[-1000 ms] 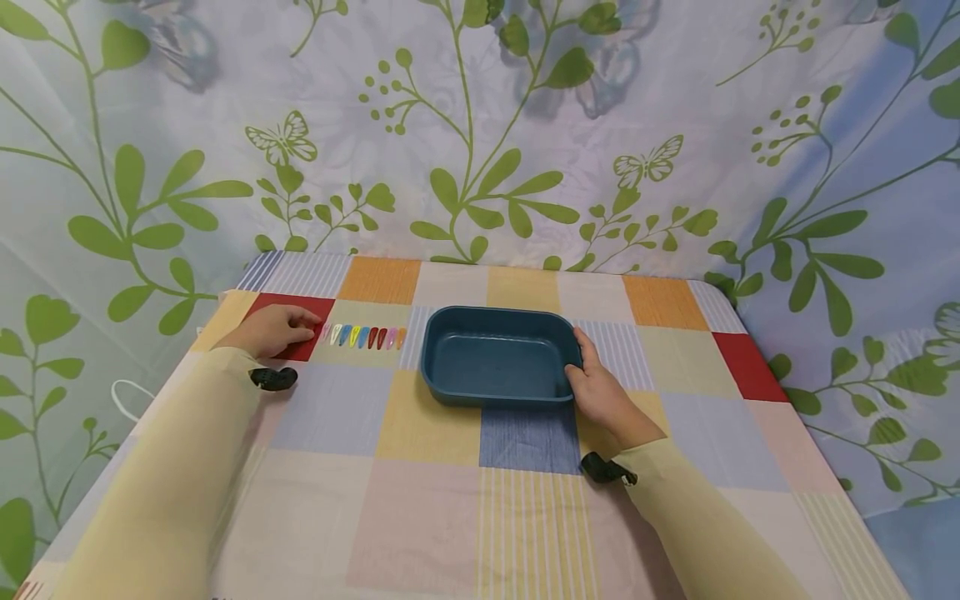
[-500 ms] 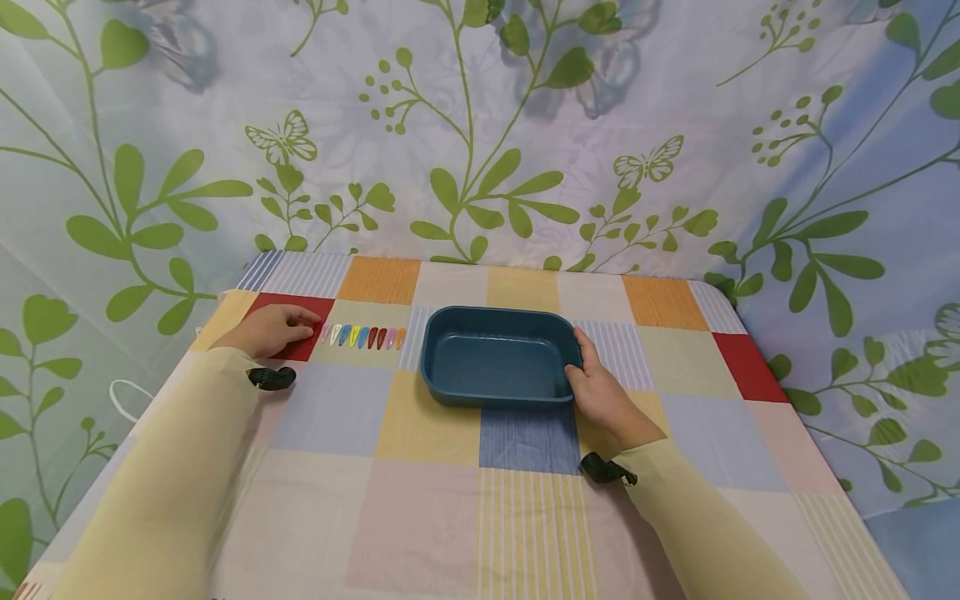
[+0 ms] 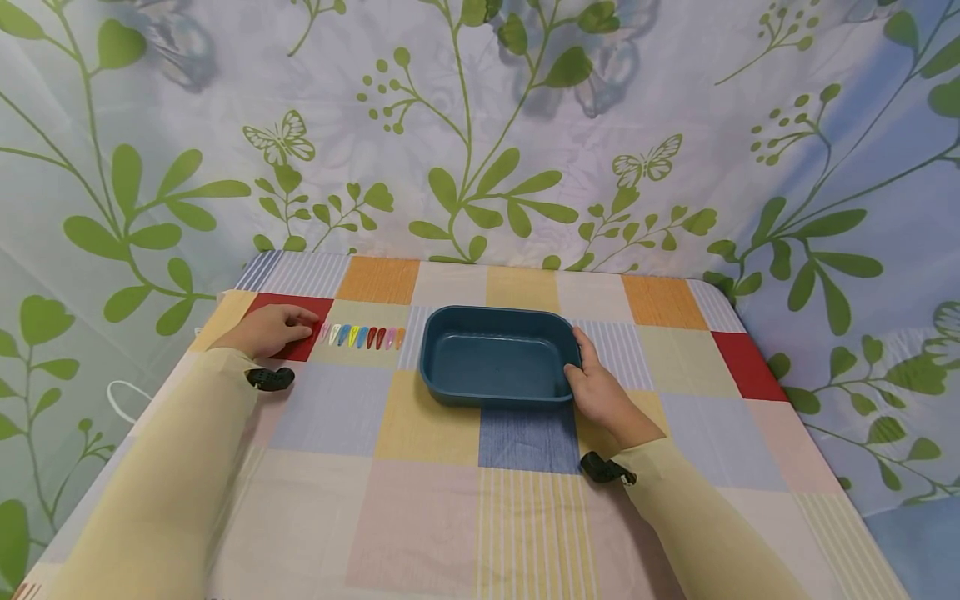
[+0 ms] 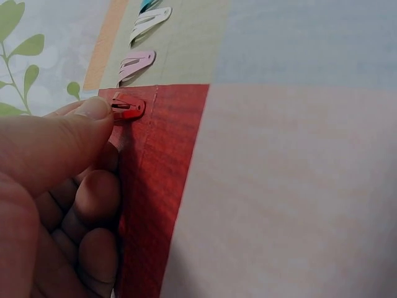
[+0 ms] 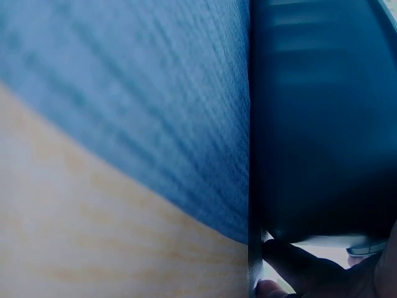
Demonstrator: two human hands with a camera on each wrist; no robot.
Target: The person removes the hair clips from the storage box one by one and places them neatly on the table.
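At the left end of a row of snap hair clips (image 3: 362, 337), my left hand (image 3: 267, 329) pinches a red hair clip (image 4: 131, 107) between thumb and forefinger, low over the red cloth square. Beside it in the left wrist view lie a pink clip (image 4: 137, 64) and a white clip (image 4: 151, 23). In the head view the row also has blue, yellow, dark red and orange clips. My right hand (image 3: 600, 392) grips the right end of a dark blue rectangular tub (image 3: 495, 400), thumb over the rim. Nothing shows inside the tub.
A patchwork tablecloth (image 3: 427, 517) covers the table. Behind it hangs a curtain (image 3: 517, 108) with green leaves and butterflies. A white cable (image 3: 120, 400) loops off the table's left edge. Black wrist cameras sit on both sleeves.
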